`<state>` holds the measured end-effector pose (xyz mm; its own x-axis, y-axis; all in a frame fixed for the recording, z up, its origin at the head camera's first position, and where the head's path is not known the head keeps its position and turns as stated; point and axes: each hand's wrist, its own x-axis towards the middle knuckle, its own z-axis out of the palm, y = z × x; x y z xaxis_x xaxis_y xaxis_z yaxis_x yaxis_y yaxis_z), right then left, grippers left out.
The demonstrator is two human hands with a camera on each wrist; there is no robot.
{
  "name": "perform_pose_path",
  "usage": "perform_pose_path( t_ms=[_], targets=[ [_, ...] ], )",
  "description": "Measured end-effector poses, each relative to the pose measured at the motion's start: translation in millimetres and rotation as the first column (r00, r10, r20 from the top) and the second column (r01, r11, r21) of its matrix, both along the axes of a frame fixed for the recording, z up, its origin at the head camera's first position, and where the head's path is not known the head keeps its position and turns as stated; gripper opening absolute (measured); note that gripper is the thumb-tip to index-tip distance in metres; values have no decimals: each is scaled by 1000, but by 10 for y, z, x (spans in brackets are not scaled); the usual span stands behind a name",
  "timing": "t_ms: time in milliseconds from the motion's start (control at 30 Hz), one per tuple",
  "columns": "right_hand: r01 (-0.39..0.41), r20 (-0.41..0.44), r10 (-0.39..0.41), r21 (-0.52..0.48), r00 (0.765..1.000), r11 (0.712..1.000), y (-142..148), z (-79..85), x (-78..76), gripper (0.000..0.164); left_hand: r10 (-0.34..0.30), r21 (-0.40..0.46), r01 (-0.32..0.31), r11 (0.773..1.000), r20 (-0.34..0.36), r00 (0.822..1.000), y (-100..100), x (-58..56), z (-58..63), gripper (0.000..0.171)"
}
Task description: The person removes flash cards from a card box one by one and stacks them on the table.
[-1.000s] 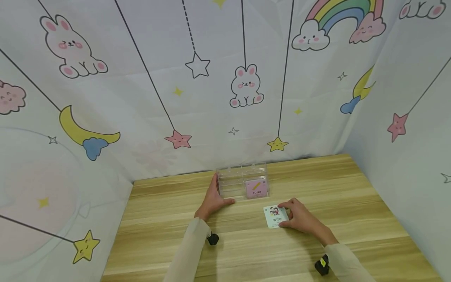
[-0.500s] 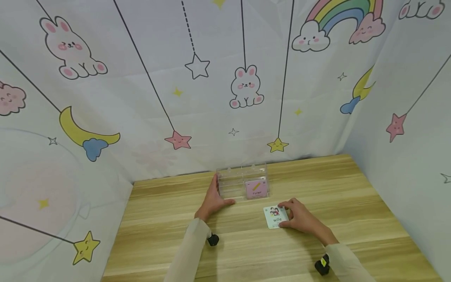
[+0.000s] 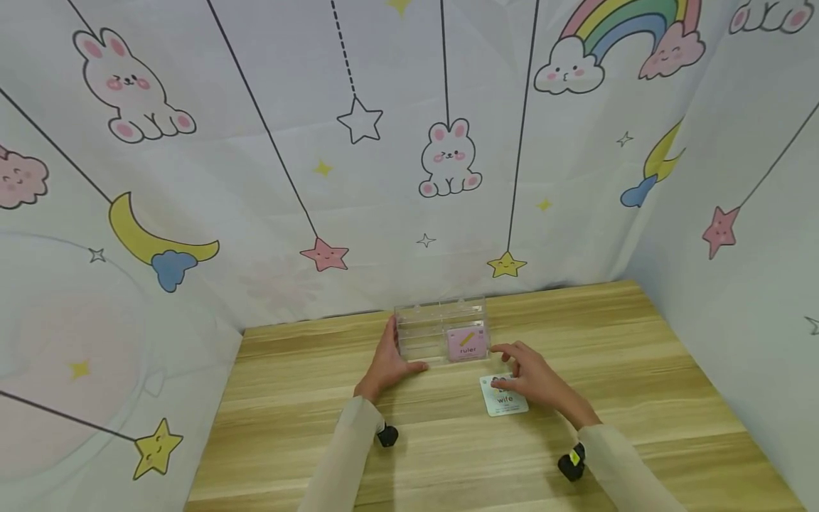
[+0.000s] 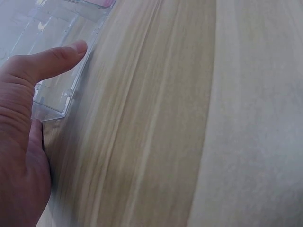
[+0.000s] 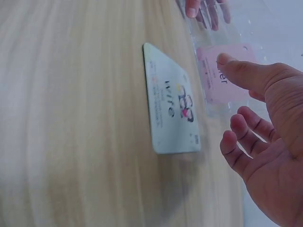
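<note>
A clear plastic card rack (image 3: 419, 331) with compartments stands at the back of the table. My left hand (image 3: 387, 363) grips its left end, thumb in front and fingers at the side and behind; the left wrist view shows the thumb (image 4: 64, 59) before the rack. A pink card marked "ruler" (image 3: 467, 345) sits in the rack's lower right compartment. On the table in front lies a pale green card marked "wife" (image 3: 505, 402), with family figures. My right hand (image 3: 534, 377) hovers over it, holding nothing, fingers loosely bent, index fingertip near the rack's lower right corner.
The wood-grain table (image 3: 288, 427) reaches back to a white cloth wall (image 3: 384, 213) printed with rabbits, stars and clouds. More cloth hangs at both sides. Each wrist wears a small black device (image 3: 387, 435).
My right hand has let go of the "wife" card and moved up and left toward the rack. The card stays on the table. My left hand keeps its place on the rack.
</note>
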<state>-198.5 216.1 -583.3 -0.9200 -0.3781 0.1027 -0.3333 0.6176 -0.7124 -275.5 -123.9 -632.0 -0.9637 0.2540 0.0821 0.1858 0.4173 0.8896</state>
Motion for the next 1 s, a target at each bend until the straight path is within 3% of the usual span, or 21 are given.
perform_pose_path(
  t_ms=[467, 1000],
  targets=[
    [21, 10, -20, -44, 1000, 999, -110, 130, -249, 67, -5, -13, 4, 1000, -9, 1000, 2, 22, 24, 134],
    [22, 40, -19, -57, 999, 998, -86, 122, -259, 67, -15, -10, 15, 1000, -5, 1000, -15, 10, -11, 135]
  ],
)
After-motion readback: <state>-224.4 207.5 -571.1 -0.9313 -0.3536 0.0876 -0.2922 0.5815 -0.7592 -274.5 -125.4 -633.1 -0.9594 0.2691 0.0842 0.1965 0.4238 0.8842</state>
